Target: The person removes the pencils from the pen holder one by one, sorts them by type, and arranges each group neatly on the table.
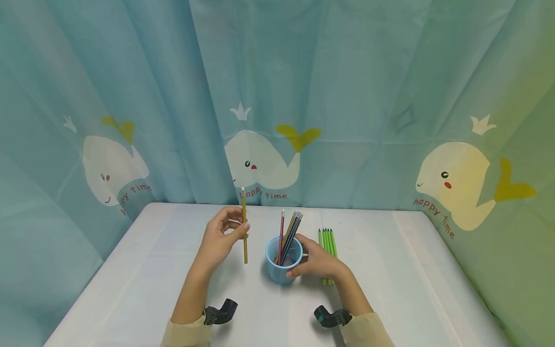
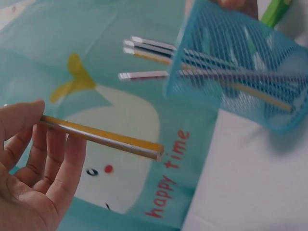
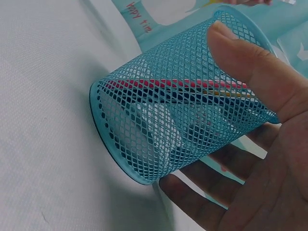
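Observation:
Between thumb and fingers, my left hand point(image 1: 222, 237) pinches a yellow pencil point(image 1: 244, 241), held upright left of the cup with its white eraser end up. In the left wrist view the pencil's point(image 2: 106, 136) flat unsharpened end points toward the right. My right hand point(image 1: 320, 260) grips a blue mesh pen cup point(image 1: 281, 275) from its right side, thumb at the front and fingers around the back. Inside the cup lean a red pencil point(image 1: 282, 231), a yellow one and several dark ones, eraser ends up. The right wrist view shows the cup's point(image 3: 183, 130) base close over the white tabletop.
Several green pencils point(image 1: 328, 246) lie side by side on the white table point(image 1: 390, 270), just behind and right of my right hand, dark tips facing away. A blue-green curtain point(image 1: 360, 96) with whale prints hangs along the table's back and sides.

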Action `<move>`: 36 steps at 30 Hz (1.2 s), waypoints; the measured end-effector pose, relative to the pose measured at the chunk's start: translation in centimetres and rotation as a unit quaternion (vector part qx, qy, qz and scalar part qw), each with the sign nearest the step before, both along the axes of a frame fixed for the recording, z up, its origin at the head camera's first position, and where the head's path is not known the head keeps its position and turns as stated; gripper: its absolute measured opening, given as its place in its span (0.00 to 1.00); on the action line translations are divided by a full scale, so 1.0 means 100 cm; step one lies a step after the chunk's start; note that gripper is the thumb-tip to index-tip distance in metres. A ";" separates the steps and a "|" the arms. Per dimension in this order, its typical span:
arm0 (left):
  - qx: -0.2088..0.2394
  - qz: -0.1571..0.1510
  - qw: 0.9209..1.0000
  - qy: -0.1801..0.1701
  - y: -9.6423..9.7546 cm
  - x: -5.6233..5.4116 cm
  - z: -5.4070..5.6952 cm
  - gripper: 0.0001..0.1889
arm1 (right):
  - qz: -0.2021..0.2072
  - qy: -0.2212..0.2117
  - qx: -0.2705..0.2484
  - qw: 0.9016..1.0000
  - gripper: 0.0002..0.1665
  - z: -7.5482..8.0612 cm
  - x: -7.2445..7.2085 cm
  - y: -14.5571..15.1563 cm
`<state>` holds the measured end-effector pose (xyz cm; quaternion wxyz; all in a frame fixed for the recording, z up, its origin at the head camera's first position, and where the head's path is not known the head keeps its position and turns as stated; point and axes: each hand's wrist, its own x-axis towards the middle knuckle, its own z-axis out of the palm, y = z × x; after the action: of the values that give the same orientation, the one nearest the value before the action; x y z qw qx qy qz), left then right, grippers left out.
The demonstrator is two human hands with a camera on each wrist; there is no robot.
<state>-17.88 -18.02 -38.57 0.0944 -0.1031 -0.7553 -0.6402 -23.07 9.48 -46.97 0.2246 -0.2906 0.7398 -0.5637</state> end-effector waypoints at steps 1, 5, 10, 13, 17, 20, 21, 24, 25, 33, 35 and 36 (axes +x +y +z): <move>0.003 0.001 1.000 -0.008 -0.001 -0.001 -0.002 0.16 | 0.001 -0.001 -0.002 1.000 0.50 0.000 0.000 0.000; 0.007 0.011 0.999 -0.039 -0.007 -0.007 -0.011 0.17 | 0.003 -0.004 -0.002 1.000 0.50 0.001 0.000 0.000; -0.014 0.032 0.998 -0.061 -0.015 -0.015 -0.023 0.19 | 0.003 0.005 -0.003 1.000 0.49 0.002 -0.001 0.000; -0.035 0.046 0.995 -0.076 -0.020 -0.019 -0.030 0.18 | 0.005 0.008 -0.005 1.000 0.48 0.002 -0.001 0.000; -0.051 0.058 0.992 -0.102 -0.025 -0.023 -0.040 0.18 | 0.008 0.007 -0.004 1.000 0.48 0.002 -0.002 0.000; -0.062 0.071 0.988 -0.121 -0.028 -0.025 -0.047 0.18 | 0.010 0.006 -0.006 1.000 0.48 0.002 -0.002 0.000; -0.065 0.077 0.987 -0.126 -0.028 -0.026 -0.050 0.18 | 0.011 0.005 -0.007 1.000 0.48 0.001 -0.002 0.000; -0.079 0.091 0.983 -0.139 -0.030 -0.027 -0.055 0.18 | 0.012 0.003 -0.009 1.000 0.47 0.002 -0.001 0.000; -0.081 0.094 0.982 -0.141 -0.031 -0.027 -0.057 0.18 | 0.012 0.004 -0.009 1.000 0.47 0.002 -0.001 0.000; -0.122 0.114 0.971 -0.169 -0.038 -0.032 -0.075 0.19 | 0.002 0.000 0.000 1.000 0.48 0.001 0.000 0.000; -0.138 0.119 0.967 -0.178 -0.038 -0.033 -0.078 0.19 | 0.003 -0.001 -0.002 1.000 0.48 0.001 0.000 0.000; -0.147 0.123 0.965 -0.181 -0.039 -0.034 -0.080 0.18 | 0.004 -0.001 -0.004 1.000 0.48 0.001 0.000 0.000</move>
<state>-21.23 -21.87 -46.55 0.0181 0.0949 -0.8527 -0.5133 -23.10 9.51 -46.85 0.2263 -0.2944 0.7359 -0.5661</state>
